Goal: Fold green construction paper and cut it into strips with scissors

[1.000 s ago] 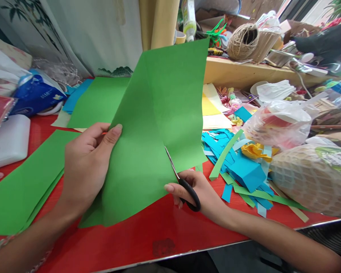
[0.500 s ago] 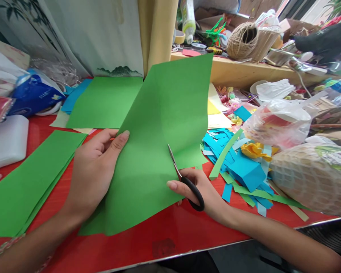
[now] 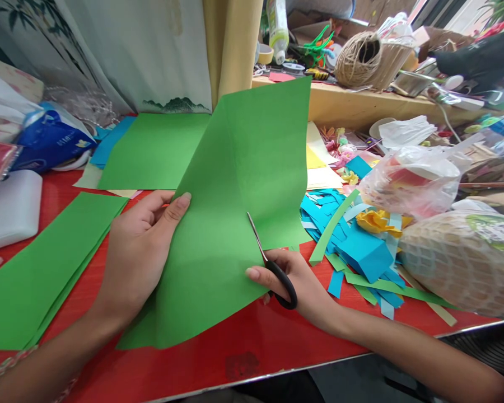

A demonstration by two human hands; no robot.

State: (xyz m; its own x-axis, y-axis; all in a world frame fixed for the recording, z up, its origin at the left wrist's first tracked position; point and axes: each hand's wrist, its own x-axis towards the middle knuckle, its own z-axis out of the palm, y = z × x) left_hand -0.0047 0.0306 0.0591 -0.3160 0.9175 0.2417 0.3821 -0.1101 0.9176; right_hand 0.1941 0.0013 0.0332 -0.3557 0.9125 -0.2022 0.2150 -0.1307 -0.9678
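A large green sheet of paper (image 3: 210,224) is held tilted up over the red table, slit from its right side. My left hand (image 3: 140,252) pinches its left edge between thumb and fingers. Black-handled scissors (image 3: 282,282) are gripped in my right hand (image 3: 300,285) at the sheet's lower right. One blade shows on the near face of the paper, pointing up and left along the slit; the other is hidden behind it. Beyond the slit, the upper part of the sheet stands up and bends away.
Folded green paper (image 3: 50,268) lies at left, with another green sheet (image 3: 151,151) behind. Blue and green scraps (image 3: 361,252) are heaped at right beside a netted bundle (image 3: 462,263). A wooden shelf (image 3: 361,103) holds a twine roll (image 3: 359,59). The table's front edge (image 3: 311,366) runs close by.
The scissors and my right hand have shifted very slightly left. The upper right part of the sheet has swung a little left. My left hand stays in place.
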